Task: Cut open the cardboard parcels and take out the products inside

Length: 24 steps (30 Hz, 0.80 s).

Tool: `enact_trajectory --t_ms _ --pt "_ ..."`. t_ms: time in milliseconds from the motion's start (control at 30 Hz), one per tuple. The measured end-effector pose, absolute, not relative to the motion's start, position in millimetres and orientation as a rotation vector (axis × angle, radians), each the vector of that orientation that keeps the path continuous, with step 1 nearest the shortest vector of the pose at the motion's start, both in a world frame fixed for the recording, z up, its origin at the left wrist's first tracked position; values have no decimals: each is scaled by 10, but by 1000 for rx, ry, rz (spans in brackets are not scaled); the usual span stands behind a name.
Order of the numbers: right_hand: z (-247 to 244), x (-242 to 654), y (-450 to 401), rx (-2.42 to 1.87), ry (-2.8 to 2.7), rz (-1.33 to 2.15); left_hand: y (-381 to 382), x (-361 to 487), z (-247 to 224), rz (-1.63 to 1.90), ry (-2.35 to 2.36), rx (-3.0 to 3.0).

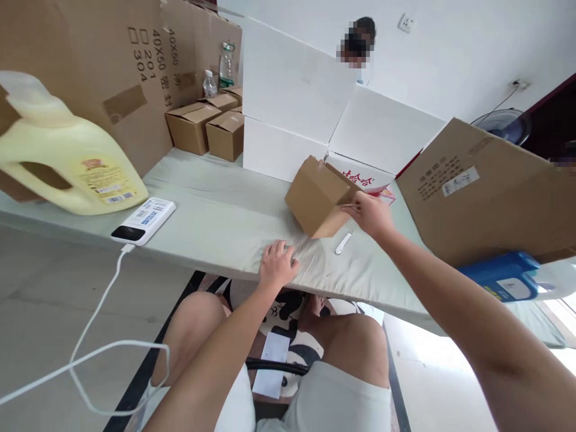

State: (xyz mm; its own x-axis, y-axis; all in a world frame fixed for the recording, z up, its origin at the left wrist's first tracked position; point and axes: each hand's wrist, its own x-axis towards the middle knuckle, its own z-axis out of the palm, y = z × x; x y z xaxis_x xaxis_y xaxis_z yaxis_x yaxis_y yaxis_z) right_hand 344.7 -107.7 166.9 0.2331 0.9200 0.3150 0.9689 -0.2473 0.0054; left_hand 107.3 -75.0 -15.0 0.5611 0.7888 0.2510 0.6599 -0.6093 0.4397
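A small brown cardboard box (317, 195) is tilted on the pale green cloth of the table (211, 204). My right hand (371, 214) pinches the box at its right side, fingers closed on its edge. Close to the table's front edge, my left hand (276, 264) rests on the cloth with its fingers apart and nothing visible in it. The cloth is wrinkled around that hand. Between the box and my right forearm lies a small white-handled cutter (344, 243).
White panels (288, 78) stand behind the box, with a person beyond them. Several small boxes (191, 129) sit at the back left. A yellow jug (81, 162) and a cabled power bank (144, 221) are at left. A large cardboard sheet (490, 198) and blue bottle (499, 276) stand right.
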Motion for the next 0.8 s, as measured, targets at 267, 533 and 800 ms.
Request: enact_trajectory --t_ms 267,533,800 --pt "1587 4780 -2613 -2614 -1059 -497 -694 1126 -202 576 1203 2501" --pt "1238 5380 -2582 -2689 -916 -356 -666 1145 -249 524 1255 2609" --pt "1156 5953 -1680 -2642 -854 -352 -635 1161 -265 472 1286 2661"
